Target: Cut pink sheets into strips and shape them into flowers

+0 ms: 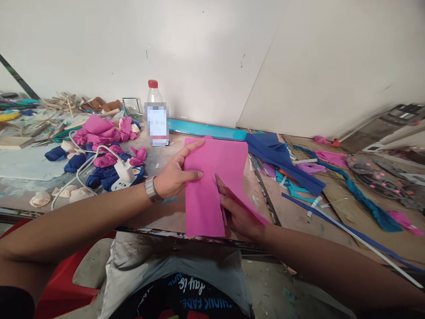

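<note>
The left hand (174, 175) lies half open on the pink sheet (212, 186), thumb stretched up along its left edge and fingers pressed flat across it, pinning it down. A metal watch (152, 189) sits at that wrist, the forearm coming in low from the left. The right hand (237, 215) is closed round scissors (222, 190) under the sheet's lower right side; only a blade tip shows, slicing upward through the sheet. The sheet rests at the near edge of the workbench (166, 217). Behind the sheet stands a clear bottle (156, 113) with a red cap; right of the sheet lies blue cloth (282, 157); left of it, a white charger (124, 170) among pink and blue scraps
</note>
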Available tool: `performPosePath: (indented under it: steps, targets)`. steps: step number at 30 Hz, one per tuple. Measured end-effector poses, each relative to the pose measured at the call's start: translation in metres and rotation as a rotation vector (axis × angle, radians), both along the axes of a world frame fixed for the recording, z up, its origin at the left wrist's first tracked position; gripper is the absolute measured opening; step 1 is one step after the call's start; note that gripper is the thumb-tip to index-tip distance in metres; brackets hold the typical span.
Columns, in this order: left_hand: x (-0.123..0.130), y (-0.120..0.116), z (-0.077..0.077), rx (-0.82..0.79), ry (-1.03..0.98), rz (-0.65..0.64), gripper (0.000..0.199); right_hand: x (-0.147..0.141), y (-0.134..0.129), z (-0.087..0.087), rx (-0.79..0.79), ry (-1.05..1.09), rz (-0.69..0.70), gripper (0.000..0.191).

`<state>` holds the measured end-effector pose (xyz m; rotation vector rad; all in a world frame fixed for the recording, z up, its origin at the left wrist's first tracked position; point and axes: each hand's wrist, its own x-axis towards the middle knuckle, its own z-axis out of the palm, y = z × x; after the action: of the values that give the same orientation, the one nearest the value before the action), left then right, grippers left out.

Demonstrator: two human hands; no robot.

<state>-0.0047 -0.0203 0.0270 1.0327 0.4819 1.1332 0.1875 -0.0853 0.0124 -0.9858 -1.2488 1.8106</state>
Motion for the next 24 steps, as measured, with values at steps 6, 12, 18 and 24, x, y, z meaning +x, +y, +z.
performPosePath:
  steps: [6,12,18,24]
  targets:
    - [-0.003,-0.003,-0.003,0.091,0.121,-0.036,0.086,0.000,-0.002,-0.014,-0.056,0.044,-0.097,0.052]
    - [-0.004,-0.005,-0.004,0.164,0.185,-0.047,0.082,-0.001,-0.004,-0.012,-0.055,0.059,-0.104,0.056]
    - [-0.003,-0.004,-0.004,0.156,0.162,-0.047,0.081,-0.002,-0.007,-0.012,-0.084,0.112,-0.115,0.064]
    - [-0.003,-0.002,-0.006,0.184,0.161,-0.040,0.081,-0.002,-0.008,-0.018,-0.122,0.185,-0.095,0.070]
